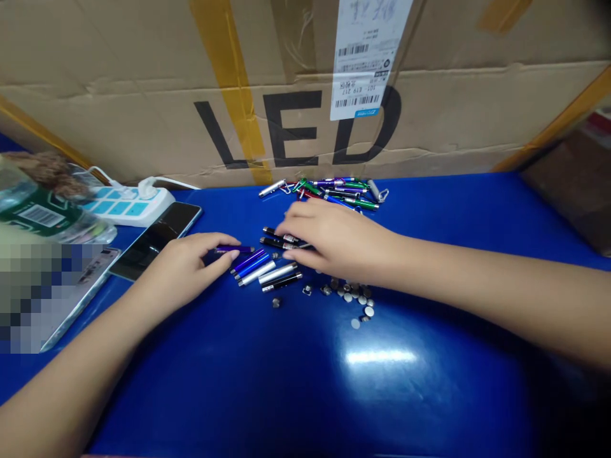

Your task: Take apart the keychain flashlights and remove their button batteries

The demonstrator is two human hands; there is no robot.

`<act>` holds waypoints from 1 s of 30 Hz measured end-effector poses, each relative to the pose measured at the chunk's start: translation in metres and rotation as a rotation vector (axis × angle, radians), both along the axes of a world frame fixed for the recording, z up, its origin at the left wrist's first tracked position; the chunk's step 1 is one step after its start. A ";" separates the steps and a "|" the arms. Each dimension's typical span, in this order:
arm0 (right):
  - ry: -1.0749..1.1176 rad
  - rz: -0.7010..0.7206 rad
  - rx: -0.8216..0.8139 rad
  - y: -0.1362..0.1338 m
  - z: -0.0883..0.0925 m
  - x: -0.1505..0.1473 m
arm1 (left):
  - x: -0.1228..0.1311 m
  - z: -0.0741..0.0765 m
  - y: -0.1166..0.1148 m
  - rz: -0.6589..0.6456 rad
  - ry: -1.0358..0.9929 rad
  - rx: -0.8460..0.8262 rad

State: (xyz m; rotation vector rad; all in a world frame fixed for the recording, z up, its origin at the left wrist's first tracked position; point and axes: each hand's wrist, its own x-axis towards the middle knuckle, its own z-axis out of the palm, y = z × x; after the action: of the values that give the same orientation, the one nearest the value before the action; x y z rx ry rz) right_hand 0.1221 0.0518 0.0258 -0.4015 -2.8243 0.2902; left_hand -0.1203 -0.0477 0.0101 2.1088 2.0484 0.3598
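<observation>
You've got a purple tube (pixel 235 249) pinned under the fingertips of your left hand (pixel 184 267), grip closed lightly on it, out in the middle of the blue worktop (pixel 296 381). Just beside it lies a neat row of loose tubes (pixel 265 270), blue, silver and black, side by side. Your right hand (pixel 334 242) lies flat over two black pen lights (pixel 281 240); the fingers rest on them, though whether the grip is truly clamped I cannot tell.

By the look of it, you're sorting: lining pieces up one at a time. The next move calls for a clean pinch on one slim, round body without nudging the row, since these roll easily.

Near your right wrist sits a scatter of button cells (pixel 356 299). Toward the worktop's far edge is a heap of coloured pen lights (pixel 341 191) against the cardboard box (pixel 305 89). At the left edge: a phone (pixel 155 238) and a power strip (pixel 126 205).
</observation>
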 end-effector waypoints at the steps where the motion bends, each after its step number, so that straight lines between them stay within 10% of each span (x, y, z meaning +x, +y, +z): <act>1: -0.012 -0.023 -0.022 -0.001 -0.001 0.013 | 0.000 -0.001 0.001 -0.008 -0.001 -0.029; 13: 0.095 -0.357 -0.037 -0.016 -0.012 0.145 | 0.048 -0.026 -0.007 -0.128 0.007 0.011; 30: -0.103 -0.154 -0.019 -0.020 -0.018 0.100 | 0.046 0.010 0.040 -0.305 0.200 0.002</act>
State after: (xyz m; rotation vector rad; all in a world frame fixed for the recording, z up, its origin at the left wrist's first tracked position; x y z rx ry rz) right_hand 0.2221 0.0321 0.0082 -0.6525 -2.8709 0.2717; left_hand -0.0743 -0.0081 0.0205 2.4978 1.7765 0.1095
